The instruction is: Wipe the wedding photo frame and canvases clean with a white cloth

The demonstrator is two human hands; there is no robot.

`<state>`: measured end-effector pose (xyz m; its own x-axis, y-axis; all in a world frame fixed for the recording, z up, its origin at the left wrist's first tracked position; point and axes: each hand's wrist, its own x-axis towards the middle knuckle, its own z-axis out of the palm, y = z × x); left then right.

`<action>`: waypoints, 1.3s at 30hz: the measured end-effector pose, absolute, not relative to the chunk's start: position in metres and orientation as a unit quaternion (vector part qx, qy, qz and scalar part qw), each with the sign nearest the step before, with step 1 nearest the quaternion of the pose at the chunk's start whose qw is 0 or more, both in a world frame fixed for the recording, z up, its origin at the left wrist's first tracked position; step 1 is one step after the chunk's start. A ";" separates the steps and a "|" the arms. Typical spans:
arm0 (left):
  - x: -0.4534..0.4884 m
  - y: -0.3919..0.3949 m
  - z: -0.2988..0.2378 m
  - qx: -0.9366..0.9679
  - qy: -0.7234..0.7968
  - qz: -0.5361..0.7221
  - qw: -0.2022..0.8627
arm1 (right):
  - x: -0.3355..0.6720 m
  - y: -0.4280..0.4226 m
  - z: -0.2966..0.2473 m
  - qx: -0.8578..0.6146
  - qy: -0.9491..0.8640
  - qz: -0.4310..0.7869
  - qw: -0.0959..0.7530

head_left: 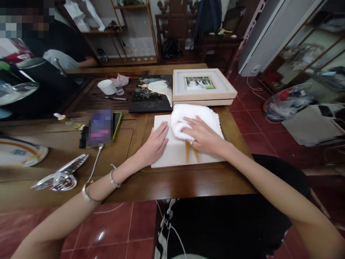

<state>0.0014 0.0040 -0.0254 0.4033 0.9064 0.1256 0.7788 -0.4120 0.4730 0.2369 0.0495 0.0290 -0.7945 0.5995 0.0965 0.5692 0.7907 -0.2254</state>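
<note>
Your L hand (155, 144) lies flat, unclenched, on white panel (173, 154), frame ctr; R hand (204, 135) atop cloth (180, 114), grip unclear; hard rub may skid panel.

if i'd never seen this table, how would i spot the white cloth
On the brown wooden table, find the flat white board near its closest edge. The white cloth lies over the board's far right part, under the right hand. Unlike the smooth board and the framed photo beyond, it looks fluffy.
</note>
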 end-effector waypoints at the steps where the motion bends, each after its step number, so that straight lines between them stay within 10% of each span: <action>1: 0.001 0.004 -0.026 0.820 0.513 0.187 0.173 | 0.233 0.055 0.029 -0.327 -0.937 0.088 0.083; 22: -0.001 0.003 -0.025 0.835 0.491 0.183 0.166 | 0.253 -0.056 0.048 -0.175 -0.979 0.104 0.032; 39: 0.000 0.003 -0.024 0.820 0.507 0.195 0.178 | 0.234 0.043 0.025 -0.356 -0.927 0.046 0.109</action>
